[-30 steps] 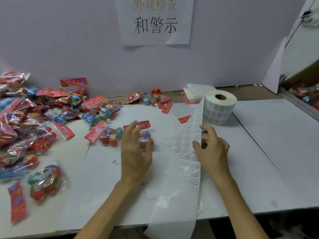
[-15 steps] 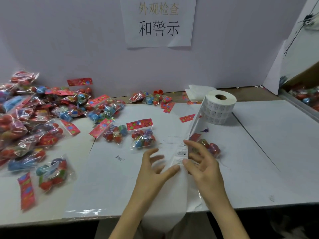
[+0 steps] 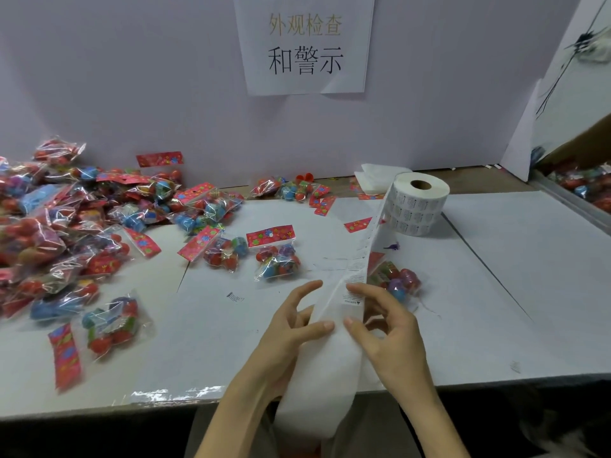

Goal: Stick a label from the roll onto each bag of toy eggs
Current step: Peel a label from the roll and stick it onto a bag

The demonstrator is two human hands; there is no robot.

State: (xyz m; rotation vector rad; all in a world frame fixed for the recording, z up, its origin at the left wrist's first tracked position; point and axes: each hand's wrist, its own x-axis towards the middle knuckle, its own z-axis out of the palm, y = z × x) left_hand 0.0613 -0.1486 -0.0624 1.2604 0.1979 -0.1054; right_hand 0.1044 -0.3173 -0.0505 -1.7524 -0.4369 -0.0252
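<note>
Bags of toy eggs (image 3: 66, 226) lie heaped in a loose pile on the far left of the white worktop (image 3: 529, 276), clear plastic over red, blue and green eggs, many showing a red flowered header card (image 3: 159, 159). One bag (image 3: 110, 325) lies apart from the pile near the front edge, its own card (image 3: 65, 355) pointing towards the person. Further right, two more bags lie side by side near the middle, one (image 3: 223, 251) tilted and the other (image 3: 277, 262) with its card squarely at the back. Above them, on the pale wall (image 3: 132, 94), hangs a paper sign (image 3: 304, 44) printed with Chinese characters. In front of the two bags the left hand (image 3: 287, 335) holds the left edge of the label strip (image 3: 330, 365) under its thumb tip, forefinger lifted and almost straight, the other fingers partly hidden behind the paper. The strip runs from below the worktop's front edge, up between both hands, to the label roll (image 3: 418, 206), which stands on end at the back right. A printed label (image 3: 353, 292) sits on the strip just above the thumbs. The right hand (image 3: 386, 338) pinches the strip's right edge, thumb in front and fingers curled behind. Just beyond this hand another bag (image 3: 396, 279) lies partly hidden by the strip, and a small purple toy (image 3: 392, 246) lies between it and the roll. Folded white paper (image 3: 377, 178) lies behind the roll by the wall.
</note>
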